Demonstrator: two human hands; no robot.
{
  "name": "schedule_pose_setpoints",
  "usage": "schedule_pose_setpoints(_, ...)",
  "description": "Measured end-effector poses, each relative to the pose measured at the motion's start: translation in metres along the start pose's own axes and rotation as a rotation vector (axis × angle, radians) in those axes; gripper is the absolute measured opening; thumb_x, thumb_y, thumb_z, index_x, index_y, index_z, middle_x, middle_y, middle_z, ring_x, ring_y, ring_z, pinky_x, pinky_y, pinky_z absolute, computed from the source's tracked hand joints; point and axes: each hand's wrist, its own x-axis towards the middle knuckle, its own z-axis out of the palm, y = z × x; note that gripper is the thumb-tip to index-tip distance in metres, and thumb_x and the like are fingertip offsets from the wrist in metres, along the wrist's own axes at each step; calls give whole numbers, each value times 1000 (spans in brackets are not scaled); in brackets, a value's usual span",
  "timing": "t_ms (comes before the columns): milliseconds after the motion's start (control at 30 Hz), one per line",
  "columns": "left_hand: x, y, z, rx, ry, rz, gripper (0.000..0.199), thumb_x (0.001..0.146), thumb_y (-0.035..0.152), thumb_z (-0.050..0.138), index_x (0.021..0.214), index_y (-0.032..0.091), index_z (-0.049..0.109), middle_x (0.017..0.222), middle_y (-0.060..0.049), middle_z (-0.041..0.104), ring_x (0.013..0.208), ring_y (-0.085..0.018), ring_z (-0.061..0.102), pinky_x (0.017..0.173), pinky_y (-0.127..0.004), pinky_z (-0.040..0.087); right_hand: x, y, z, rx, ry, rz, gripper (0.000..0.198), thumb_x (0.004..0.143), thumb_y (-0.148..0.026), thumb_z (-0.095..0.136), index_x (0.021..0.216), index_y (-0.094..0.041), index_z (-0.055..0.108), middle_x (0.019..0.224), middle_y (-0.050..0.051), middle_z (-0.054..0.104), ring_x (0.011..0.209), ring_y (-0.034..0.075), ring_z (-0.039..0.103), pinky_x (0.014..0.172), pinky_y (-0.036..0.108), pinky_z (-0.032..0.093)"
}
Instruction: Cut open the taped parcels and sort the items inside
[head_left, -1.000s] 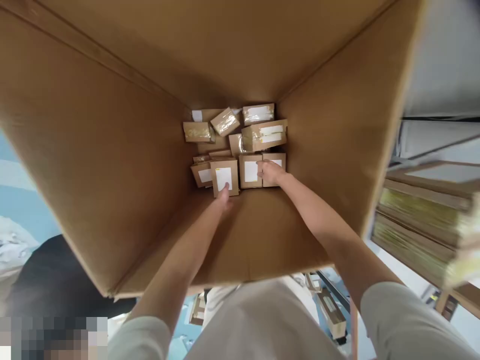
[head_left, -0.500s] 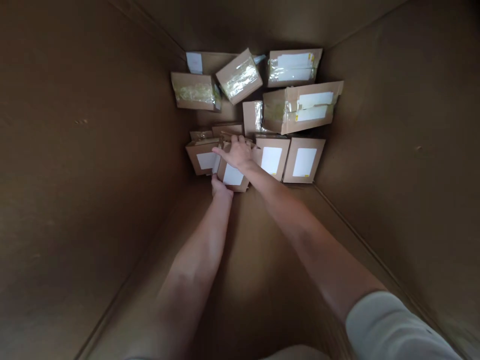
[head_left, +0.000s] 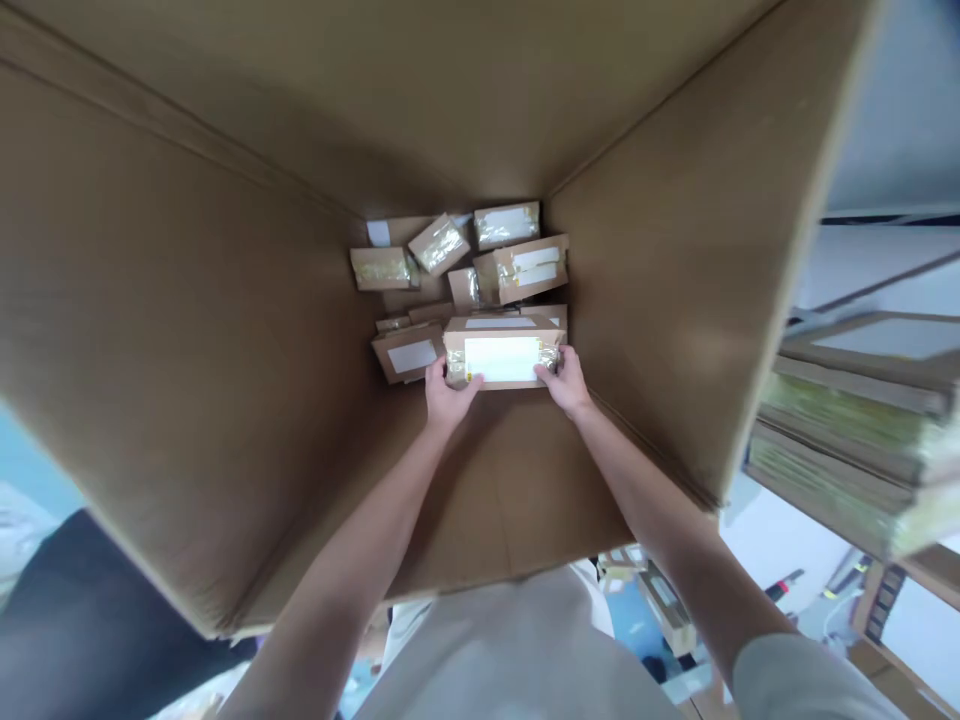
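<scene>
Deep inside the large carton (head_left: 667, 250), the left hand (head_left: 448, 398) and the right hand (head_left: 570, 388) now hold a small cardboard box (head_left: 502, 360) by its opposite ends, fingers clasping the sides, thumbs on the front. Half a second ago the right hand lay over the top of a labelled box, the left at its lower edge. The held box now partly hides the rightmost upright box (head_left: 547, 310). It is brown and oblong, with a bright white label in front, a white strip on top and shiny tape at both ends.

head view | from above | faces forward-down into large carton (head_left: 187, 330) | close to it
</scene>
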Motion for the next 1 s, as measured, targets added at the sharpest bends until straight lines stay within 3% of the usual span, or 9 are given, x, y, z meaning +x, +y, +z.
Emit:
schedule_pose_setpoints(167,-48,91,-40,-122,-165,129,51,69,34,74,115,20,56,112,-8,62,105,-23,60,98,-38,44,-83,-57,-48,216,100,-39,64,74,-46,70,126,-18,46,127,14,61,114,25,60,102,45,46)
schedule_pose_setpoints(300,-103,163,-73,-39,-194,336,54,72,38,72,120,20,55,116,-8,63,107,-24,59,99,-38,45,-169,-94,-94,333,176,-129,68,75,-50,70,131,-20,46,131,14,58,113,26,61,98,45,49)
schedule_pose_setpoints(400,-156,210,-86,35,-223,489,58,73,44,69,124,20,53,119,-8,62,109,-26,59,98,-39,47,-235,-104,-140,377,222,-233,71,77,-54,66,137,-23,43,135,14,55,116,28,59,96,45,50)
schedule_pose_setpoints(500,-218,241,-78,66,-346,610,63,72,55,68,125,22,54,121,-9,62,110,-29,59,94,-41,50,-296,-85,-191,386,310,-324,72,78,-57,64,139,-25,44,135,13,53,118,29,56,92,43,52)
schedule_pose_setpoints(600,-276,254,-43,66,-522,656,74,69,66,66,128,22,54,122,-12,61,110,-32,59,93,-45,51,-349,-41,-239,438,471,-359,70,78,-62,61,137,-28,47,128,12,55,112,29,58,87,42,53)
schedule_pose_setpoints(733,-333,258,37,132,-771,683,80,69,68,66,133,24,50,126,-14,58,113,-33,58,94,-46,50,-403,33,-285,537,693,-267,70,80,-70,51,136,-28,48,123,12,58,107,29,60,86,44,53)
schedule_pose_setpoints(900,-382,264,149,227,-1090,696,77,75,61,65,139,23,46,134,-14,54,121,-31,53,101,-43,45,-447,112,-317,563,984,-85,75,82,-74,40,139,-25,48,133,14,55,123,33,53,99,48,46)
schedule_pose_setpoints(1000,-406,262,210,289,-1218,670,75,76,57,65,139,20,47,135,-14,54,121,-30,53,100,-41,45,-457,151,-326,620,1077,-16,79,83,-74,38,143,-22,44,141,13,50,132,33,46,108,50,38)
